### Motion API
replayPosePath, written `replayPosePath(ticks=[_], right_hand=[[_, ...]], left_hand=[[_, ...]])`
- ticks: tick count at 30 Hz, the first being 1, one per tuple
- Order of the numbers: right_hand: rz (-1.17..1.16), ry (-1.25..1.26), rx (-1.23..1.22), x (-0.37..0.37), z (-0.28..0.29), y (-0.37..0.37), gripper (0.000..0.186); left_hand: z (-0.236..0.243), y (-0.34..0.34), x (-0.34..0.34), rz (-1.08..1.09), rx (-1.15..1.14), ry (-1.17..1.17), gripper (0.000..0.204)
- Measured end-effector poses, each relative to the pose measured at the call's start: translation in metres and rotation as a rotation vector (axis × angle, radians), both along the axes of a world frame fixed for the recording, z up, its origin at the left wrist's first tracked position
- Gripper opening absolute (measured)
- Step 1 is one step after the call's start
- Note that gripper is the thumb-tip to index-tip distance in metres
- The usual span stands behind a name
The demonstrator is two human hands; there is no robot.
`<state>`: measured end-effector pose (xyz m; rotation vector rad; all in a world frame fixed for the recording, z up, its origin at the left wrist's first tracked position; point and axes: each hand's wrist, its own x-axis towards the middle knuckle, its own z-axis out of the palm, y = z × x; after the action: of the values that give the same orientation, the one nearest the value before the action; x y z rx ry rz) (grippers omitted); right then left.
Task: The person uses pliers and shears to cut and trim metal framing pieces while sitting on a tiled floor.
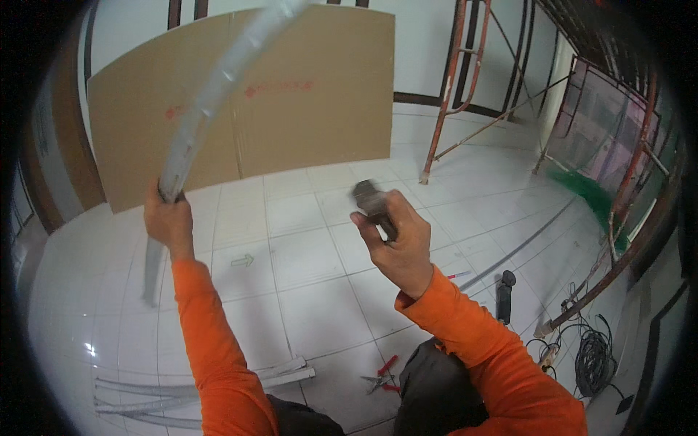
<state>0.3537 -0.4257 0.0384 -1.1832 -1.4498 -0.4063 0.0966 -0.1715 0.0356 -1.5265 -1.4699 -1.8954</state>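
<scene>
My left hand [169, 221], at left of centre, is closed round a long silvery metal profile strip [218, 87]. The strip slants up to the right past the top edge, and its lower end hangs below the hand. My right hand [404, 247] is raised near the middle, thumb and fingers pinching a small dark block-like piece [369, 200]. That piece is blurred, so its kind cannot be made out. It is apart from the strip. Red-handled snips [382, 376] lie on the floor beside my knee.
More metal strips [280, 374] lie at lower left. A large cardboard sheet [313, 94] leans against the far wall. At right are a rusty scaffold frame [445, 102], green netting [589, 192], a dark handheld tool [504, 298], a long strip [520, 247] and coiled black cable [595, 360].
</scene>
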Motion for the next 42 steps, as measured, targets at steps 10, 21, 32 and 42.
replayPosePath(ticks=[10, 21, 32, 42], right_hand=[[-0.227, -0.427, -0.135, 0.039, 0.028, 0.06, 0.069], [-0.022, -0.036, -0.726, 0.025, -0.063, 0.067, 0.048], [0.399, 0.461, -0.358, -0.03, 0.016, 0.085, 0.029], [0.865, 0.478, -0.788, -0.007, 0.127, 0.08, 0.048]], left_hand=[[0.014, -0.004, -0.033, 0.153, 0.209, 0.554, 0.022], [0.058, -0.068, -0.018, -0.186, 0.492, 0.641, 0.015], [-0.021, -0.059, 0.091, -1.595, 0.222, -0.734, 0.059], [-0.032, -0.061, 0.114, -1.349, -0.075, -0.499, 0.04]])
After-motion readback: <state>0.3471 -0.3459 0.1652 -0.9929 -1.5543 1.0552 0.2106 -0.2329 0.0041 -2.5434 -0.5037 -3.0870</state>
